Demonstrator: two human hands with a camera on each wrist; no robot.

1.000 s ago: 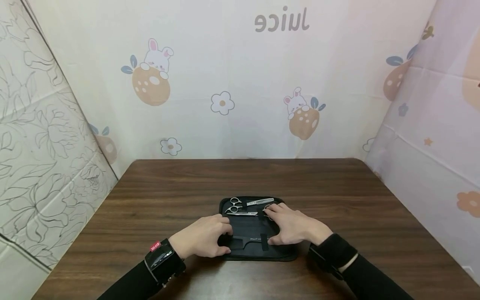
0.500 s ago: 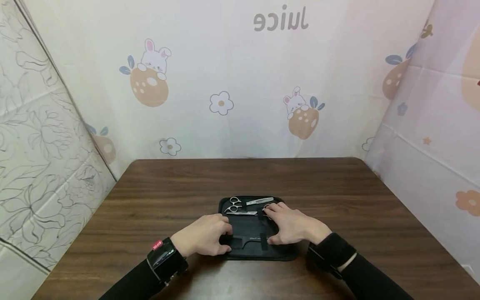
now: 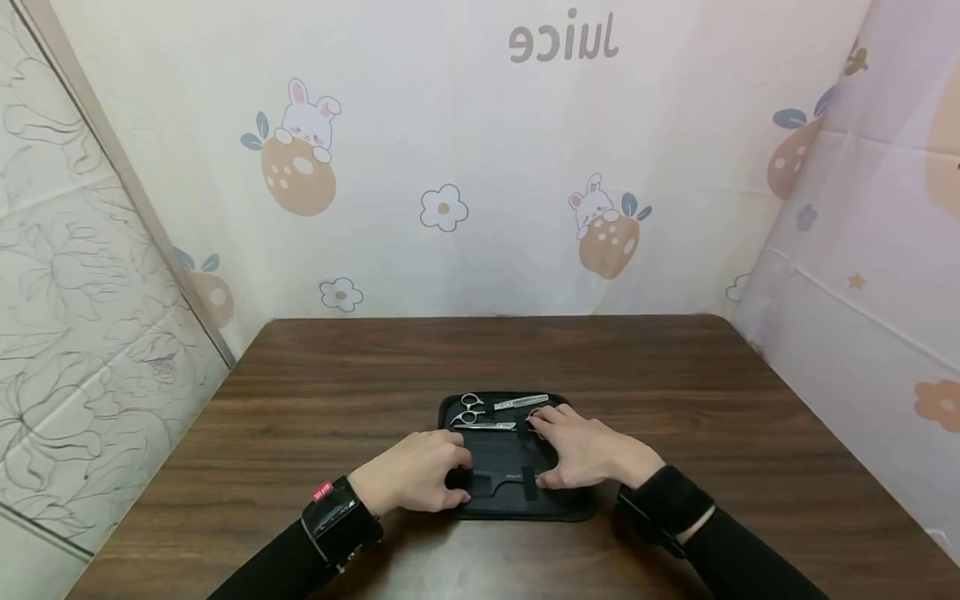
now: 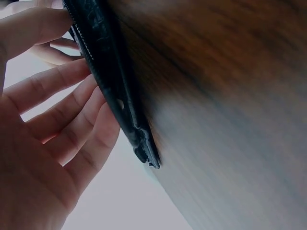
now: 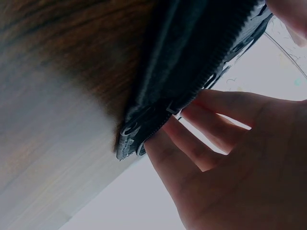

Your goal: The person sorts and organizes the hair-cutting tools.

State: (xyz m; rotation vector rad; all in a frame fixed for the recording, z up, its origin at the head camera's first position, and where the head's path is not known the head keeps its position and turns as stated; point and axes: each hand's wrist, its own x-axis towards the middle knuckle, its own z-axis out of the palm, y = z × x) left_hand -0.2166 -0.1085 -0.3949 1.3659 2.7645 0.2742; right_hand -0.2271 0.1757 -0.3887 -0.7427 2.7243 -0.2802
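Observation:
On the table lies an open black zip case [image 3: 506, 454] holding two silver scissors: the upper pair [image 3: 521, 402] has a comb-like blade, the lower pair [image 3: 487, 426] a plain one. A dark comb [image 3: 506, 480] sits under a strap in the front half. My left hand [image 3: 412, 473] touches the case's left edge, its fingertips against the zip border [image 4: 91, 62] in the left wrist view. My right hand [image 3: 596, 454] rests over the right side, fingertips near the lower scissors' handles and thumb by the comb's end. Its fingers [image 5: 225, 122] touch the zipped rim [image 5: 192, 86] in the right wrist view.
The brown wooden table [image 3: 360, 375] has rounded far corners. Behind it hangs a pale printed curtain [image 3: 487, 250]. Patterned sheets stand at the left [image 3: 82, 275] and right [image 3: 862, 275].
My left hand has shifted slightly rightward, further onto the case's left side. My right hand and the case look nearly still.

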